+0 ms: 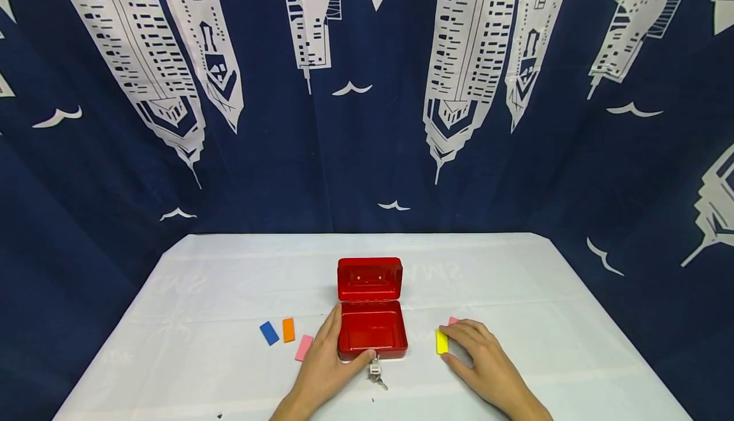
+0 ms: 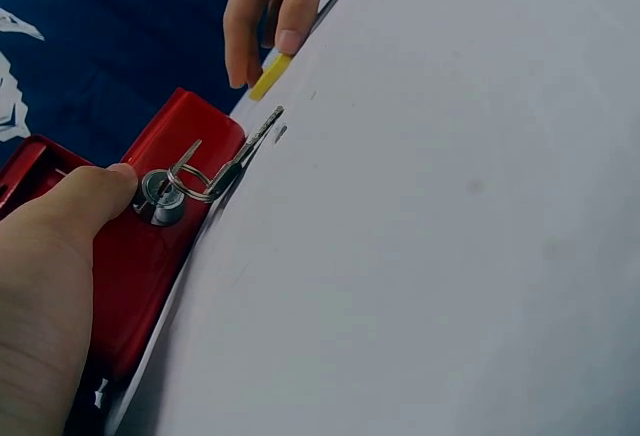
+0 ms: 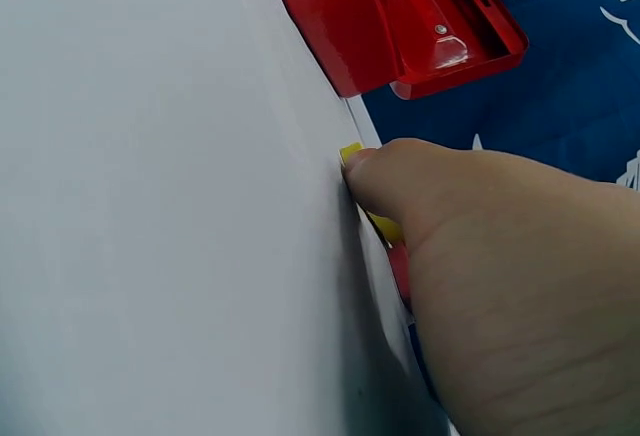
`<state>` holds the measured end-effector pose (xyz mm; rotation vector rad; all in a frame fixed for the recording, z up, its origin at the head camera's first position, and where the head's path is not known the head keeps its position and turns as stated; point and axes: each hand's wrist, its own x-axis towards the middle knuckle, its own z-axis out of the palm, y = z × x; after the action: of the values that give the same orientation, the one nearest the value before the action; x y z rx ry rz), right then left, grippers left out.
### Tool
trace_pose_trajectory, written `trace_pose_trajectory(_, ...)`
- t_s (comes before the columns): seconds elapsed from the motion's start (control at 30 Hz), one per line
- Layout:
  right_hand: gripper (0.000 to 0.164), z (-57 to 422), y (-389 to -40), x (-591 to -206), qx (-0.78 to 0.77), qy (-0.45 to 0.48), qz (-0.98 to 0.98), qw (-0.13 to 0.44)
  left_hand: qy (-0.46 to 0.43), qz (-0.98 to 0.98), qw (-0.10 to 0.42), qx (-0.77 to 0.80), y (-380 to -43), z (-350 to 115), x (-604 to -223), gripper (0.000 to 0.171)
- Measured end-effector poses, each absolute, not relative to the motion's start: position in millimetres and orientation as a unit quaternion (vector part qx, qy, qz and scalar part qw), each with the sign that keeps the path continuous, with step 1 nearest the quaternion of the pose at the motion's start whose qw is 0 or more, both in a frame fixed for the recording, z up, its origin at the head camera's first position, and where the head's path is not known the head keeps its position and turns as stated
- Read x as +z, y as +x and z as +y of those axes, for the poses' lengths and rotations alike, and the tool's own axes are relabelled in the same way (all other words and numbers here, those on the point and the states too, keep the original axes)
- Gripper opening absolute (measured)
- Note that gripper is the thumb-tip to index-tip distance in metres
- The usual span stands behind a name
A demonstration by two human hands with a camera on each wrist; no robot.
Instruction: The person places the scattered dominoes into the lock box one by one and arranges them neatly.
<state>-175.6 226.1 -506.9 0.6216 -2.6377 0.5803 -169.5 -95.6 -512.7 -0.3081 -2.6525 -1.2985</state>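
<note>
A small red metal cash box (image 1: 374,330) stands on the table with its lid (image 1: 369,279) raised at the back. My left hand (image 1: 322,362) grips its front left corner, fingers along the side and thumb on the front beside the lock (image 2: 160,196). Keys (image 1: 375,373) on a ring hang from that lock. To the right of the box, my right hand (image 1: 484,363) pinches a flat yellow block (image 1: 441,342) between thumb and fingers, low at the tabletop. A pink block (image 1: 453,320) peeks out behind these fingers, mostly hidden.
Left of the box lie a blue block (image 1: 269,333), an orange block (image 1: 288,330) and a pink block (image 1: 304,348), the pink one close to my left hand. The white-covered table (image 1: 229,268) ends at a dark blue curtain (image 1: 367,153) with white building prints.
</note>
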Motion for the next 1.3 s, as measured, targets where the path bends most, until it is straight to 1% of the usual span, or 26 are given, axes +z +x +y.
trace_pose_trajectory(0.33,0.046,224.3,-175.3,-507.6,0.215,0.219,-0.929,0.205,-0.1,-0.888,0.085,-0.441,-172.2,-94.5,-515.3,0.108)
trace_pose_trajectory(0.67,0.046,224.4,-174.7,-507.9,0.23,0.21,-0.927,0.208,-0.09,-0.889,0.066,-0.443,-182.3,-92.2,-513.4,0.116)
trace_pose_trajectory(0.97,0.047,221.3,-174.3,-509.4,0.247,0.215,-0.92,0.218,-0.083,-0.891,0.063,-0.441,-179.9,-94.9,-514.5,0.113)
trace_pose_trajectory(1.3,0.049,217.4,-175.8,-506.1,0.277,0.222,-0.903,0.242,-0.107,-0.901,0.068,-0.414,-179.9,-96.6,-513.5,0.114)
